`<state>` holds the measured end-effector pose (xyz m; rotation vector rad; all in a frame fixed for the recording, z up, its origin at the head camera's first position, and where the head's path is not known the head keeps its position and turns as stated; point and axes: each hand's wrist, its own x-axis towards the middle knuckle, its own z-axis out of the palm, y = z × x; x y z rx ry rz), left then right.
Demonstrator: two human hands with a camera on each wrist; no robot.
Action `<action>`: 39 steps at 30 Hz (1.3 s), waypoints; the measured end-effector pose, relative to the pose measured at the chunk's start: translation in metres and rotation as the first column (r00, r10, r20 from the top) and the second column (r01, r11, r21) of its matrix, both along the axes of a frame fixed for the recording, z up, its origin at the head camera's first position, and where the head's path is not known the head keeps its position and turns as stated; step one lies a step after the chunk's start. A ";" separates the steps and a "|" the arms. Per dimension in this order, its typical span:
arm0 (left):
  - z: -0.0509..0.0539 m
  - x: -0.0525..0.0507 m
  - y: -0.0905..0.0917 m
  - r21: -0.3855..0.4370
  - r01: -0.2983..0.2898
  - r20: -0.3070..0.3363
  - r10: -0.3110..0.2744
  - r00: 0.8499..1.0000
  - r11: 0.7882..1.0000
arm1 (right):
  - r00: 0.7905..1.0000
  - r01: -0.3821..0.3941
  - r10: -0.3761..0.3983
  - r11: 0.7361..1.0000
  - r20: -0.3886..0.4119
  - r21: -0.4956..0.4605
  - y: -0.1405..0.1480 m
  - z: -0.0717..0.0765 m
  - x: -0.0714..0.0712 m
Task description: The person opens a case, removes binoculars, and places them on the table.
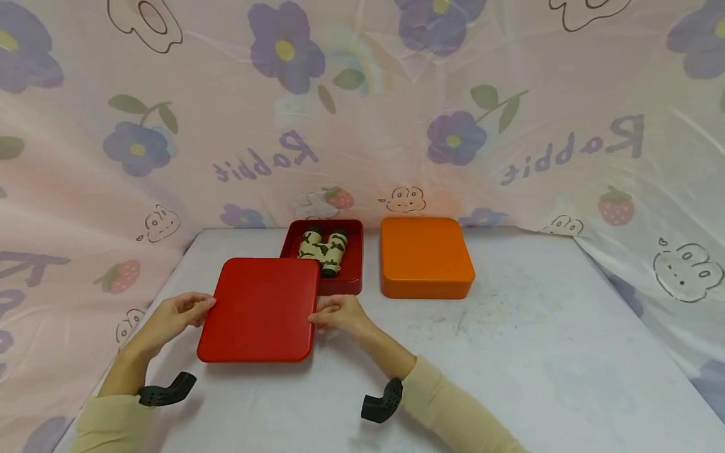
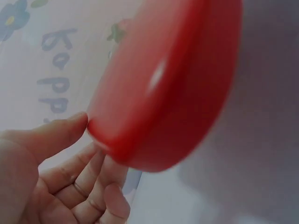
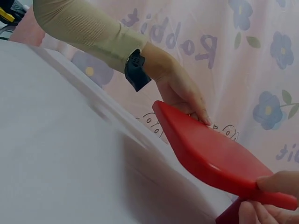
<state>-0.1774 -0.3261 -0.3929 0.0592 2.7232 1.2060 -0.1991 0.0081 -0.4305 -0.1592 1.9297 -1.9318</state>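
Observation:
A square red lid (image 1: 259, 311) is held up off the table between both hands. My left hand (image 1: 177, 318) grips its left edge, thumb on top and fingers beneath, as the left wrist view shows on the lid (image 2: 154, 93). At the right edge my right hand (image 1: 342, 316) pinches it the same way, seen on the lid (image 3: 215, 154) in the right wrist view. Behind the lid stands an open dark red box (image 1: 354, 258), its near left corner covered by the lid. Camouflage-patterned binoculars (image 1: 334, 248) lie inside the box.
A closed orange box (image 1: 426, 251) stands right of the red box, a small gap between them. Both are near the back of the white table (image 1: 510, 352), where a patterned cloth (image 1: 362, 113) hangs. Black wrist mounts (image 1: 383, 401) sit on both forearms.

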 end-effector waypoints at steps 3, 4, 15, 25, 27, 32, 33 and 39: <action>-0.002 0.001 -0.004 -0.024 0.006 0.012 -0.006 1.000 1.000 | 1.000 -0.006 0.006 1.000 0.009 0.013 -0.004 -0.003 0.002; -0.002 0.002 -0.006 -0.036 0.010 0.016 -0.010 1.000 0.999 | 1.000 -0.009 0.009 1.000 0.011 0.018 -0.005 -0.003 0.003; -0.007 0.012 -0.029 -0.028 0.030 0.040 -0.029 0.999 0.999 | 0.998 -0.053 0.053 0.998 0.024 0.027 -0.021 -0.004 0.013; -0.010 0.015 -0.043 -0.057 0.037 0.067 -0.033 0.997 0.998 | 0.998 -0.029 0.029 0.999 0.058 0.014 -0.035 -0.005 0.021; -0.011 0.015 -0.046 -0.048 0.037 0.071 -0.034 0.997 0.998 | 0.997 -0.025 0.024 1.000 0.068 0.013 -0.037 -0.005 0.022; -0.015 0.016 -0.053 -0.034 0.035 0.076 -0.032 0.997 0.999 | 0.996 -0.011 0.009 1.000 0.087 0.012 -0.045 -0.008 0.024; -0.016 0.016 -0.054 -0.034 0.032 0.079 -0.029 0.996 0.999 | 0.996 -0.007 0.006 1.000 0.092 0.013 -0.046 -0.009 0.024; -0.017 0.017 -0.058 -0.048 0.019 0.102 -0.014 0.995 0.999 | 0.988 0.028 -0.027 1.000 0.151 -0.004 -0.054 -0.015 0.024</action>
